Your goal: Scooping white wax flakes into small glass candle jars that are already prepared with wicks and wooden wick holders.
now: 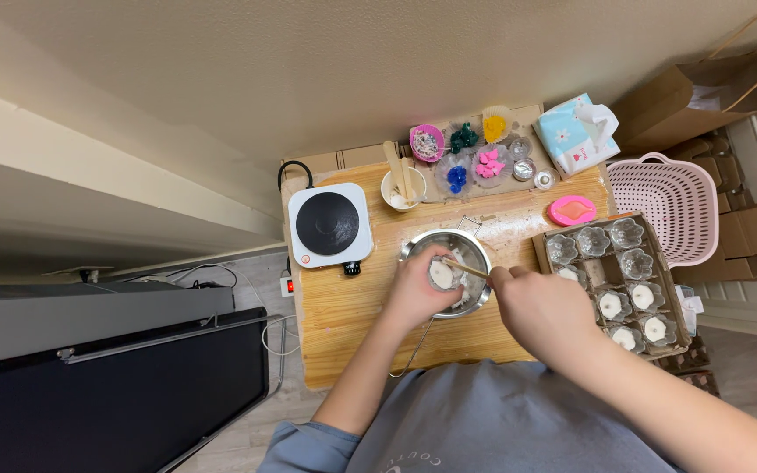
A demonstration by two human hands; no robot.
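Left hand (413,293) grips a small glass holding white wax (441,275) over the metal pot (475,250). Right hand (541,307) pinches a wooden stick (466,268) into it. Cardboard tray (541,250) alongside holds glass cups (628,263), four with white wax.

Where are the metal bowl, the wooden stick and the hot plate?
metal bowl (470,243): head view, bare upper right rim.
wooden stick (468,269): head view, mid shaft over the bowl.
hot plate (328,223): head view, centre of the black disc.

A home craft corner is indicated by carpet around the small wooden table (343,315) bearing a hotplate (328,224).
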